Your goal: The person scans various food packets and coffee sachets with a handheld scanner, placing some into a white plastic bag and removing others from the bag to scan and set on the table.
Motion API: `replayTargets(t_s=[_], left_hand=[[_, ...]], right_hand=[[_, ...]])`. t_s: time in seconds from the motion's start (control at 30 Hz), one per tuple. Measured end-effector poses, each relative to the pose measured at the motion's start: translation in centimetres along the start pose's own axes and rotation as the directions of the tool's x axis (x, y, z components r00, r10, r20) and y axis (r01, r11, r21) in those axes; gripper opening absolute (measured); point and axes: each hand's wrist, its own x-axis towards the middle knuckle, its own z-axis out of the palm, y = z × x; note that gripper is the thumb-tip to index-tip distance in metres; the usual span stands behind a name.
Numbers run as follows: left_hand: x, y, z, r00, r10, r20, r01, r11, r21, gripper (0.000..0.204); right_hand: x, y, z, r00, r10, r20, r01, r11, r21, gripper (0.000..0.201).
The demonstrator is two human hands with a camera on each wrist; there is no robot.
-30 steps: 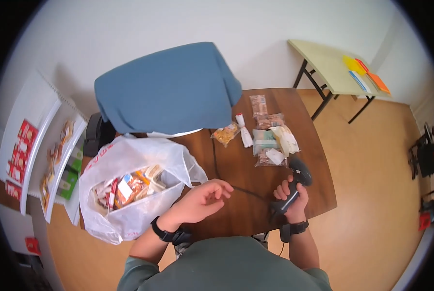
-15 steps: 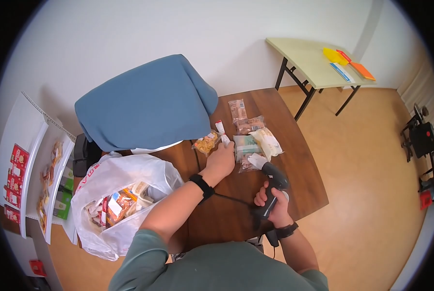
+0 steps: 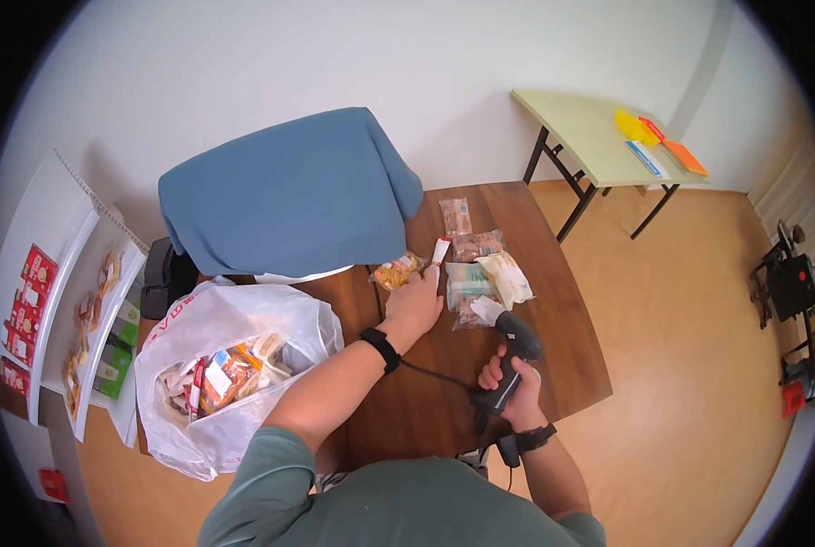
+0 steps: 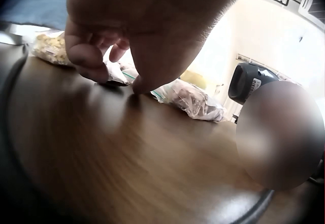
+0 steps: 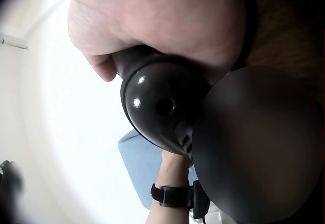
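In the head view my left hand (image 3: 414, 305) pinches a slim white-and-red packet (image 3: 441, 250) over the brown table (image 3: 398, 401). The left wrist view shows its thumb and fingers (image 4: 86, 56) close above the tabletop, at either side of a white packet (image 4: 117, 74). A bag of yellow snacks (image 3: 396, 272) lies just left of that hand. My right hand (image 3: 522, 397) grips a black handheld scanner (image 3: 522, 338), whose rounded butt (image 5: 157, 104) fills the middle of the right wrist view. The scanner's head is beside several clear packages (image 3: 469, 279).
A white plastic bag (image 3: 189, 333) full of packaged food stands at the table's left. Behind it are a blue cloth-covered object (image 3: 284, 191) and a black device (image 3: 164, 278). Shelves (image 3: 88, 237) with packets are far left; a pale side table (image 3: 571, 128) is back right.
My left hand has reached from beside the white bag to the slim packet, which is now tilted in its fingers. My right hand has shifted slightly left with the scanner.
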Motion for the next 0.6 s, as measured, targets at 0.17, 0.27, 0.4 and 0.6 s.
replayTargets(t_s=[0.17, 0.27, 0.4, 0.6], left_hand=[[1.7, -0.3, 0.5, 0.996, -0.080, -0.035, 0.079, 0.996, -0.034, 0.048], [2.0, -0.6, -0.2, 0.986, -0.132, 0.098, 0.140, 0.986, -0.087, 0.041], [1.0, -1.9, -0.7, 0.972, -0.079, 0.220, 0.140, 0.951, -0.275, 0.035], [-8.5, -3.3, -6.9, 0.864, 0.091, 0.495, 0.489, 0.085, -0.868, 0.028]], right_hand=[[-0.1, 0.0, 0.1, 1.000, -0.010, -0.004, 0.010, 1.000, -0.008, 0.032], [-0.1, 0.0, 0.1, 1.000, -0.017, -0.009, 0.017, 1.000, 0.001, 0.031], [-0.1, 0.1, 0.0, 1.000, -0.013, -0.006, 0.013, 1.000, -0.003, 0.031], [-0.3, -0.4, 0.6, 0.993, 0.084, 0.085, -0.082, 0.996, -0.030, 0.033]])
